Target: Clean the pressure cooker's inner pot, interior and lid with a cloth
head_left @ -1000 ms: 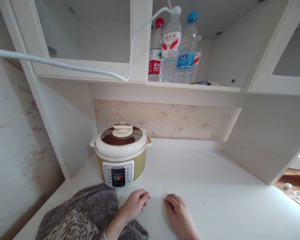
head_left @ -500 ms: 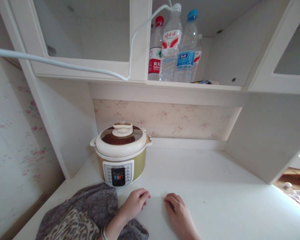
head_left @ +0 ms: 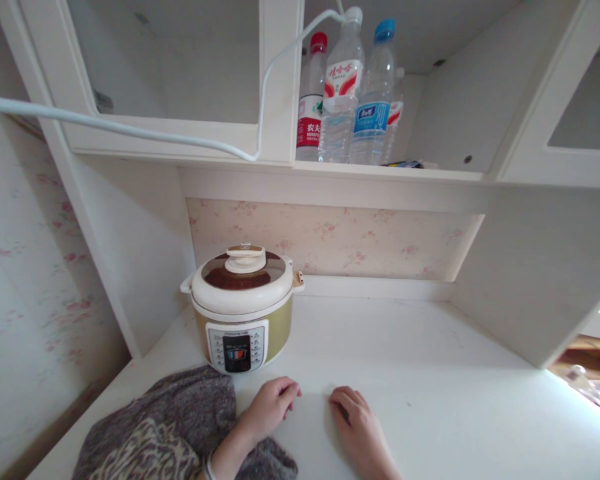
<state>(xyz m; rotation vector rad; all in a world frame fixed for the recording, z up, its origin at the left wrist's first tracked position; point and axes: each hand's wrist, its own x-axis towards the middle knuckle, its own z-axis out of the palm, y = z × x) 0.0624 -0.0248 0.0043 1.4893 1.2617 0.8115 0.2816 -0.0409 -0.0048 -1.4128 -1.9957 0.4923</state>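
Note:
My left hand [head_left: 274, 404] is loosely closed, fingers curled in, with nothing seen in it. Its wrist, with a bracelet, lies over a dark grey cloth [head_left: 190, 400] that is crumpled on the white tabletop [head_left: 430, 407]. To the right, my right hand [head_left: 354, 419] rests on the tabletop with its fingers bent inward and together; it too shows nothing held. A gap of bare surface separates the two hands. Just beyond my left hand stands an electric pressure cooker [head_left: 280, 327], cream and olive green, its lid on and its control panel facing me.
Overhead, an open cabinet shelf [head_left: 450, 175] holds several plastic bottles, including a blue-capped bottle [head_left: 373, 120] and a red-capped bottle [head_left: 310, 127]. A white cable [head_left: 170, 138] hangs across the cabinet front. Side panels border the tabletop left and right.

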